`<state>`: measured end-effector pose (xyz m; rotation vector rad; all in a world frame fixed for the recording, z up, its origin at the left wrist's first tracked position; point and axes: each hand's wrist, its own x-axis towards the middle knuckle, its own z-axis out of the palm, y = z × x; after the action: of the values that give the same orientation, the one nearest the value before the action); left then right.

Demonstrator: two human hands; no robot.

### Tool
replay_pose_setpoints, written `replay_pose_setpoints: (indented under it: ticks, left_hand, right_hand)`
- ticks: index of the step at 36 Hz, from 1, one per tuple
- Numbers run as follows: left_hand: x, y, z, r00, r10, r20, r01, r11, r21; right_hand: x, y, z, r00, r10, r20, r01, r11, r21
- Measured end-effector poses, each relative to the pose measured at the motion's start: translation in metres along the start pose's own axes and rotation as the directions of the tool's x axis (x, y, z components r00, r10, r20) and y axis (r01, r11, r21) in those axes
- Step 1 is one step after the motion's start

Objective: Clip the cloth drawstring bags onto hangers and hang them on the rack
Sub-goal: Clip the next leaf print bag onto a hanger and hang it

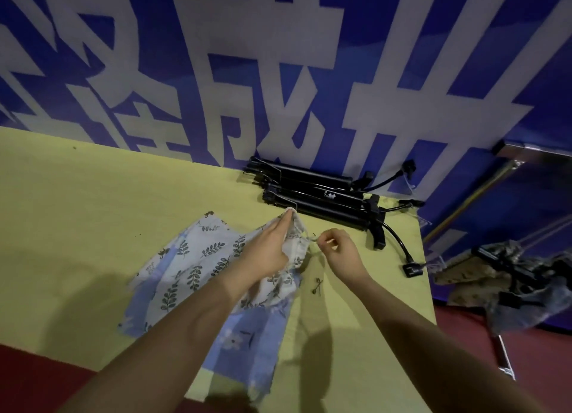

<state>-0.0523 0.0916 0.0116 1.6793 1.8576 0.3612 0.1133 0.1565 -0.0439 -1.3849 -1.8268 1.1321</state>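
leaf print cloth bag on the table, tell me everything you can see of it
The leaf print cloth bag is pale fabric with dark leaf sprigs and blue patches, lying flat and rumpled on the yellow table. The left hand pinches its far top corner; the right hand pinches its thin drawstring.

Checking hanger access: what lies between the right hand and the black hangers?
Head view: only bare yellow table separates the right hand from the black hangers.
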Motion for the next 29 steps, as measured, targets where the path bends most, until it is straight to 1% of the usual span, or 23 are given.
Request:
replay_pose_setpoints:
  ticks: [2, 4, 7, 9, 11, 13, 16, 20, 22, 24, 27, 29]
  left_hand:
    - [-0.005, -0.001, -0.006, 1.000, 0.013, 0.006, -0.013, 1.000, -0.009]
    - [-0.009, -0.002, -0.011, 1.000, 0.017, 0.002, -0.017, 1.000, -0.002]
    - [-0.016, -0.004, -0.022, 1.000, 0.024, -0.006, -0.023, 0.999, 0.049]
    - [-0.018, -0.005, -0.031, 0.999, 0.032, -0.006, -0.032, 0.998, 0.056]
    - [-0.022, -0.006, -0.041, 0.999, 0.039, -0.004, -0.039, 0.999, 0.034]
    - [-0.028, -0.006, -0.051, 0.999, 0.031, -0.020, -0.031, 0.999, 0.035]
    - [-0.034, -0.005, -0.060, 0.997, -0.005, -0.071, 0.018, 0.982, 0.186]
    - [-0.036, -0.006, -0.066, 0.988, -0.044, -0.147, 0.094, 0.931, 0.353]
    - [-0.036, -0.007, -0.067, 0.986, -0.044, -0.161, 0.104, 0.917, 0.386]
    - [-0.035, -0.007, -0.069, 0.985, -0.047, -0.169, 0.111, 0.913, 0.392]
    - [-0.035, -0.006, -0.074, 0.981, -0.051, -0.188, 0.128, 0.896, 0.425]
    - [-0.036, -0.004, -0.080, 0.977, -0.050, -0.209, 0.145, 0.871, 0.469]
  right_hand:
    - [-0.001, -0.011, 0.005, 0.999, -0.038, 0.037, 0.038, 0.999, 0.010]
    - [-0.003, -0.022, 0.013, 0.996, -0.045, 0.077, 0.043, 0.999, 0.028]
    - [-0.011, -0.041, 0.025, 0.989, -0.085, 0.125, 0.075, 0.994, 0.082]
    - [-0.015, -0.050, 0.031, 0.976, -0.123, 0.182, 0.099, 0.986, 0.135]
    - [-0.020, -0.059, 0.038, 0.962, -0.130, 0.240, 0.081, 0.975, 0.205]
    - [-0.020, -0.067, 0.044, 0.957, -0.136, 0.256, 0.082, 0.974, 0.209]
    - [-0.017, -0.078, 0.048, 0.958, -0.167, 0.231, 0.136, 0.980, 0.146]
    - [-0.009, -0.086, 0.043, 0.948, -0.234, 0.215, 0.246, 0.969, -0.029]
    - [-0.005, -0.089, 0.040, 0.936, -0.252, 0.246, 0.293, 0.944, -0.148]
    - [-0.003, -0.092, 0.037, 0.925, -0.217, 0.312, 0.299, 0.922, -0.244]
    - [0.000, -0.096, 0.033, 0.906, -0.183, 0.383, 0.314, 0.896, -0.314]
    - [0.004, -0.097, 0.030, 0.904, -0.214, 0.371, 0.354, 0.861, -0.365]
